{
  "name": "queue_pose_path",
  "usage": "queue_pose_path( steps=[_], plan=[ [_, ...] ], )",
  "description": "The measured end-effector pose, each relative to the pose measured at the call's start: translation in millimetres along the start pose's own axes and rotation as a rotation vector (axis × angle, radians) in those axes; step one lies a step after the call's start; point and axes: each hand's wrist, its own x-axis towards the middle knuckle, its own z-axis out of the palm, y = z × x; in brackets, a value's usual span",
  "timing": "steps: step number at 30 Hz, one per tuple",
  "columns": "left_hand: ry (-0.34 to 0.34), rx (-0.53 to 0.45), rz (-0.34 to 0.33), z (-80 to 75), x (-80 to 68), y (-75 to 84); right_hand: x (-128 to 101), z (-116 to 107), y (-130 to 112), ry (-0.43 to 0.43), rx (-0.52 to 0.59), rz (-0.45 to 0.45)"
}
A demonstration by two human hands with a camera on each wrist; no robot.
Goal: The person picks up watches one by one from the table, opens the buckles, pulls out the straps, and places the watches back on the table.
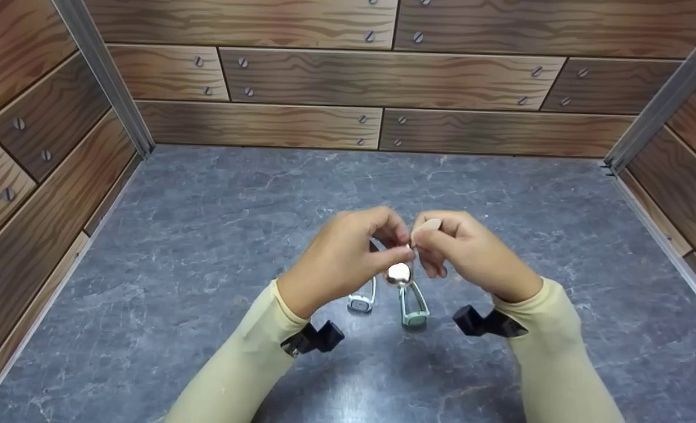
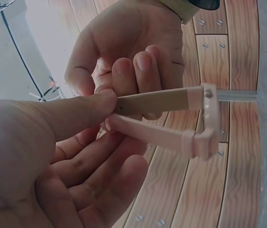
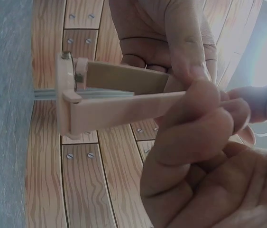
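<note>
Between both hands (image 1: 409, 249), pale pink watch (image 2: 171, 118)

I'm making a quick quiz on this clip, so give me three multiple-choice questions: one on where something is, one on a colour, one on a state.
1. Where do the white watch and the green watch lie?
A. On the grey tabletop, below the hands
B. Against the back wall
C. On the person's wrists

2. What colour is the strap of the watch being held?
A. Black
B. Pale pink
C. Blue

3. How is the pink watch held?
A. It lies flat, untouched
B. One hand alone grips it
C. Both hands pinch its strap ends, off the table

Answers:
1 A: the white watch and the green watch rest on the tabletop.
2 B: the pink watch shows pale pink in both wrist views.
3 C: the left hand and the right hand meet on it.
</note>
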Motion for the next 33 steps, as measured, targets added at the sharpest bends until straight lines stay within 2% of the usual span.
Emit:
queue_pose_path(
  steps=[3,7,15,23,33],
  plan=[
    [-0.022,0.016,-0.024,-1.4,0.8,1.1,0.0,-0.3,-1.0,-0.002,-0.026,-0.005],
    [-0.017,0.001,-0.039,-1.6,1.0,1.5,-0.5,0.3,-0.7,0.017,-0.061,-0.007],
    [-0.021,0.013,-0.004,-1.5,2.0,-1.3,0.6,0.3,0.8,-0.015,-0.055,-0.008],
    [-0.059,-0.071,-0.054,-4.0,1.1,-2.9,0.2,2.6,1.7,-0.033,-0.057,0.013],
    [-0.070,-0.153,-0.108,-3.8,0.9,-3.3,1.0,3.5,2.8,-0.016,-0.061,-0.028]
  ],
)
